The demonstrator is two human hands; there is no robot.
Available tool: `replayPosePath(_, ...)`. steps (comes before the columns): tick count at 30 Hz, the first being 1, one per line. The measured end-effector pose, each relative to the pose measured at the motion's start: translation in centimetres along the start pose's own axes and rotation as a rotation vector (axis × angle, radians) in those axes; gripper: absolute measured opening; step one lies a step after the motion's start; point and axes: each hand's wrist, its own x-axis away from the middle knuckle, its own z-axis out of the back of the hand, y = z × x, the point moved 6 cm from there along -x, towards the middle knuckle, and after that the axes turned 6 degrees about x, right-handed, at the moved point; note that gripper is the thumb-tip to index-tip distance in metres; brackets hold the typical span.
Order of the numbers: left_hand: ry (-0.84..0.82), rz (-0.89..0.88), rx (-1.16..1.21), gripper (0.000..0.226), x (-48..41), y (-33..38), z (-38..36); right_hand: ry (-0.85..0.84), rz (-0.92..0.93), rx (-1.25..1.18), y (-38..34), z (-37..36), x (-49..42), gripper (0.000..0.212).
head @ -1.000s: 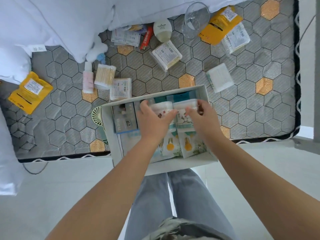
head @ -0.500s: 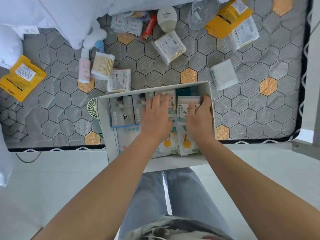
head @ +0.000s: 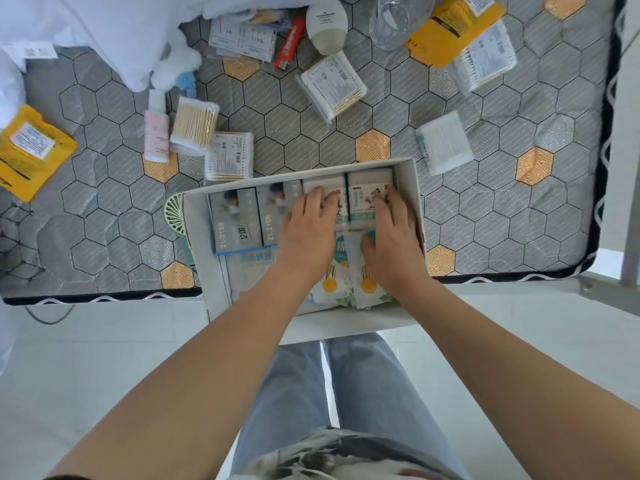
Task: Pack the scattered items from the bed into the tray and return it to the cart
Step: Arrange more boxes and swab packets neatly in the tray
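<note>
A white tray sits at the near edge of the bed, overhanging it toward me. Inside stand two grey boxes on the left and two white swab packs at the back right, over flat pouches. My left hand lies flat on the left swab pack, fingers straight. My right hand presses flat on the right one. Scattered on the mattress are swab packs, a pink bottle, a white pad pack and yellow pouches.
Farther back lie a glass, a white bottle, a red tube, paper cards and another swab pack. White pillows fill the back left. A green fan peeks from under the tray. My legs stand on the white floor.
Both hands pushed the two swab packs to the tray's back wall and laid them down; fingers went from gripping the packs to lying flat on top.
</note>
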Motion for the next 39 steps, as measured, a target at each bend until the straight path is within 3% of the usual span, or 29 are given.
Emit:
replayPosePath(10, 0.022, -0.010, 0.015, 0.059, -0.2, 0.4, -0.1, -0.002, 0.013, 0.047, -0.4, 0.6, -0.8, 0.060)
replayPosePath(16, 0.203, -0.113, 0.037, 0.049, -0.2, 3.8, 2.8, 0.176, 0.147, -0.109, -1.2, 3.6, -0.8, 0.047)
replayPosePath(23, 0.262, -0.159, 0.158, 0.039, -2.9, 7.2, 6.2, 0.249, 0.171, -0.256, 0.2, 8.3, -2.3, 0.038)
replayPosePath(27, 0.147, -0.027, 0.165, 0.041, -6.4, 5.8, 8.0, 0.281, 0.107, -0.285, 1.2, 9.9, -3.6, 0.034)
replayPosePath(32, -0.037, 0.119, 0.076, 0.057, -11.9, 2.2, 6.8, 0.153, -0.060, -0.247, 3.2, 8.9, -6.2, 0.044)
replayPosePath(39, -0.158, 0.193, -0.040, 0.083, -17.4, -0.3, 3.5, 0.088, -0.140, -0.234, 4.3, 7.2, -10.5, 0.040)
